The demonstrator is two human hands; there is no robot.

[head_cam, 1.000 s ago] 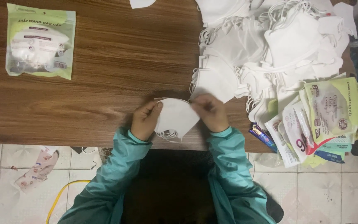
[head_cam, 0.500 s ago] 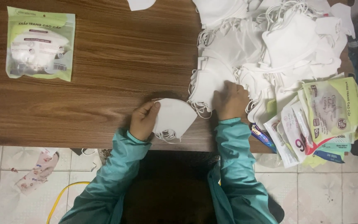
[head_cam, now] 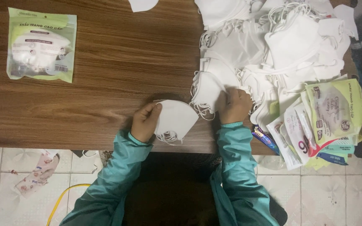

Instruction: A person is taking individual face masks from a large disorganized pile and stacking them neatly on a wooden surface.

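A: Left hand (head_cam: pixel 144 122)?
B: Fingers clamped on a folded white mask (head_cam: pixel 176 120) — lying at the near edge of the worktop (head_cam: pixel 118 71).
A: Right hand (head_cam: pixel 234 106)?
B: Fingers curled onto a mask at the edge of the white mask pile (head_cam: pixel 273 46) — grip unclear. Sealed pack (head_cam: pixel 41 45) far left, empty pouches (head_cam: pixel 323 121) right.

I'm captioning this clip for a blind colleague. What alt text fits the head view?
Seen from above, the left hand holds a folded white face mask at the near edge of a wooden table, while the right hand reaches into a pile of white masks. Empty pouches lie at right, a sealed mask packet at far left.
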